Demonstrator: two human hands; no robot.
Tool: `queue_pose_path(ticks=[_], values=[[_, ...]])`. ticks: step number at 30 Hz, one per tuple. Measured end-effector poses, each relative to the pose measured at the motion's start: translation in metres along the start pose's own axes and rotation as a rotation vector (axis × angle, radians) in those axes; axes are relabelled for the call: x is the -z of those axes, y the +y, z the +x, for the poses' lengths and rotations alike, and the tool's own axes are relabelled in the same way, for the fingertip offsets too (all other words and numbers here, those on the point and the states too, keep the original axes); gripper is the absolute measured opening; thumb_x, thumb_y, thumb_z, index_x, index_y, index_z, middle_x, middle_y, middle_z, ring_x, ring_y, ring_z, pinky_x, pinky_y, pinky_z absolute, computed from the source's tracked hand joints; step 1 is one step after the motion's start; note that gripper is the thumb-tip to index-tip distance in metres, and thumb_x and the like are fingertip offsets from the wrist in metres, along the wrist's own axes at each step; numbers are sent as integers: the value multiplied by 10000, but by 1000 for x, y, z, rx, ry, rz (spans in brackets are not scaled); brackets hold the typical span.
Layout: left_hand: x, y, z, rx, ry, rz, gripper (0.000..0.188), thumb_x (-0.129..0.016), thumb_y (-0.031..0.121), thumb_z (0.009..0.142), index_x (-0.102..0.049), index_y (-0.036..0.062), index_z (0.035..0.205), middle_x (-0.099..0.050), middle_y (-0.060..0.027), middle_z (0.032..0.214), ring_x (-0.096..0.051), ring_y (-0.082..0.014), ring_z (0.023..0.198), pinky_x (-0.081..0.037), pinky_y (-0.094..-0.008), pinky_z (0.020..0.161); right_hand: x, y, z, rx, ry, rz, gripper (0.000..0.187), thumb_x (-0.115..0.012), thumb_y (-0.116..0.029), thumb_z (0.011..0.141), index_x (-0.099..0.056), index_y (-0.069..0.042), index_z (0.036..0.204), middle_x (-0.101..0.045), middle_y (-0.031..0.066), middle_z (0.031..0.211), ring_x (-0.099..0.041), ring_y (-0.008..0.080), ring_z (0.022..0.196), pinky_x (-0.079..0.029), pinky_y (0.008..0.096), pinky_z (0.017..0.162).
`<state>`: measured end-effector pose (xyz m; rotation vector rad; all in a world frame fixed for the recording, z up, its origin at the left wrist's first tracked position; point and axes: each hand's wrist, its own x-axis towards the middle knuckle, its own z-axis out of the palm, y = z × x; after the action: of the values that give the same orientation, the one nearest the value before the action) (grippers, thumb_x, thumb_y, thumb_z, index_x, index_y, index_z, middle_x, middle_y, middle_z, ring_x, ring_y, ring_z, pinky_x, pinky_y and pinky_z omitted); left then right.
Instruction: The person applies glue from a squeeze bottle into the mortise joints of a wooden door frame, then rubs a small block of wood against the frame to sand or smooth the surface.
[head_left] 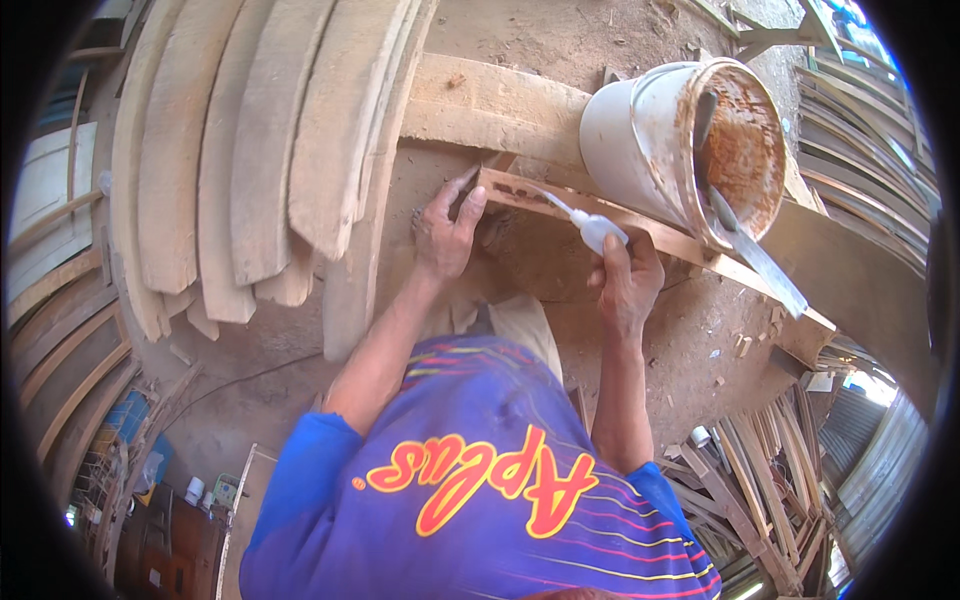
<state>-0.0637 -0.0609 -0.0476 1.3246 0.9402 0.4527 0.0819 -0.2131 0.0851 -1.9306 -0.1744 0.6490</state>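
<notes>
My left hand [447,228] grips the end of a long, narrow wooden piece [640,222], thumb on the near side and fingers at its tip. Dark slots are cut into the wood near that end. In my right hand [630,280] is a small white squeeze bottle [598,230] with a thin nozzle. The nozzle points left at the slots; whether it touches the wood I cannot tell. Just beyond the right hand sits a white bucket [640,125], stained rusty brown inside, with a flat-bladed tool [760,262] sticking out over its rim.
Several curved wooden boards [265,150] lie side by side on the left. A thick beam [500,100] runs behind the hands toward the bucket. Scrap wood [760,480] is piled at the lower right, and more planks [860,150] are stacked at the far right.
</notes>
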Motion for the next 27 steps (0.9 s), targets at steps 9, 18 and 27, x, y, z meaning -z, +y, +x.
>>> queue_pose_path(ticks=[9,18,27], values=[[6,10,-13,66,-17,34,571,-601,405,1091,-601,-45,1443,-671,-228,1351,-576,-317,1334,-387,-431,1179,4,46,-9,-78,35,349,221,-674,-180,1029,-660,2,1153,-708,87,928,-559,62,593,-473,203,467],[-1,8,-22,99,74,22,588,-618,427,1081,-604,-57,1414,-654,-190,1334,-600,-282,1275,-447,-402,1112,4,47,-23,-167,-40,477,229,-657,-206,1041,-662,-5,1150,-685,67,853,-568,80,585,-495,237,508],[-8,47,-74,-70,-457,-146,481,-671,429,1051,-673,29,1319,-664,-139,1166,-666,-269,1079,-547,-407,944,-23,42,-60,-246,-269,653,248,-625,-189,1074,-640,30,1188,-734,103,985,-667,111,728,-545,253,629]])
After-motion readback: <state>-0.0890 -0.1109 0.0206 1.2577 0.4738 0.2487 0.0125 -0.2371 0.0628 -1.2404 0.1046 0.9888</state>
